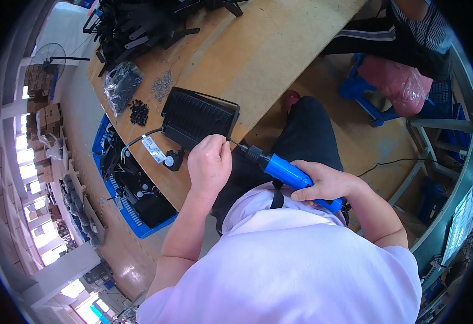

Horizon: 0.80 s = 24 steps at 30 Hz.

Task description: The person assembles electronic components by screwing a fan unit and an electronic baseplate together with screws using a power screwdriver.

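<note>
My right hand (323, 182) is wrapped round a blue electric screwdriver (287, 171) with a black chuck, its bit pointing at the near corner of a black finned housing (196, 116). My left hand (210, 162) is closed at the housing's near edge, by the bit's tip; what its fingers pinch, if anything, is hidden. The housing lies on the wooden table (252, 59). From its left side runs a black cable with a white label (152, 149), and a small black part (174, 160) sits near the table's edge.
Black screws (139, 112), silver screws (162, 86), a plastic bag (122, 86) and piled black brackets (139, 27) lie on the table. Below its left edge is a blue crate (139, 224) of parts. Another person's legs (377, 35) and a blue stool (363, 94) are at upper right.
</note>
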Motion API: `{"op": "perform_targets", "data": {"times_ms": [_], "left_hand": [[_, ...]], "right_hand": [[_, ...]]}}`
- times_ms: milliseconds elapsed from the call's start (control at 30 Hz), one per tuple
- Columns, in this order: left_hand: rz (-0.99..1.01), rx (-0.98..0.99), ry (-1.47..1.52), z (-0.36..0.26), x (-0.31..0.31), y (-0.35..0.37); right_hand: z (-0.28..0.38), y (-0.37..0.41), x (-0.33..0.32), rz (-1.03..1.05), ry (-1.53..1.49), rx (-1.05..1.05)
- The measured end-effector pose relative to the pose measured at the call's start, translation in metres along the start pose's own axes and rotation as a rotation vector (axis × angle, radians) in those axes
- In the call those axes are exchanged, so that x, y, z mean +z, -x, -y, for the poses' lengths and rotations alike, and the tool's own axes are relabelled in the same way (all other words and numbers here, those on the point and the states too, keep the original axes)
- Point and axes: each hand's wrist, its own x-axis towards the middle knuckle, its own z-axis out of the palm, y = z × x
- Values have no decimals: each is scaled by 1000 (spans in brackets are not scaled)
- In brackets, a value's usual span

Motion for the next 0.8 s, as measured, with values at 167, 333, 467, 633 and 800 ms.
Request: {"op": "perform_targets", "data": {"times_ms": [167, 333, 467, 633, 800], "left_hand": [[71, -92, 49, -2, -10, 0], [63, -503, 503, 6, -18, 5], [-71, -822, 1653, 36, -39, 1], [-477, -778, 2041, 48, -55, -16], [-497, -790, 2107, 68, -38, -29]], "right_hand": [[-12, -2, -2, 19, -25, -15], [-23, -9, -5, 10, -27, -109], [-24, -10, -6, -6, -28, -104], [-23, -9, -5, 51, -177, -64], [-18, -8, -5, 56, -205, -53]]}}
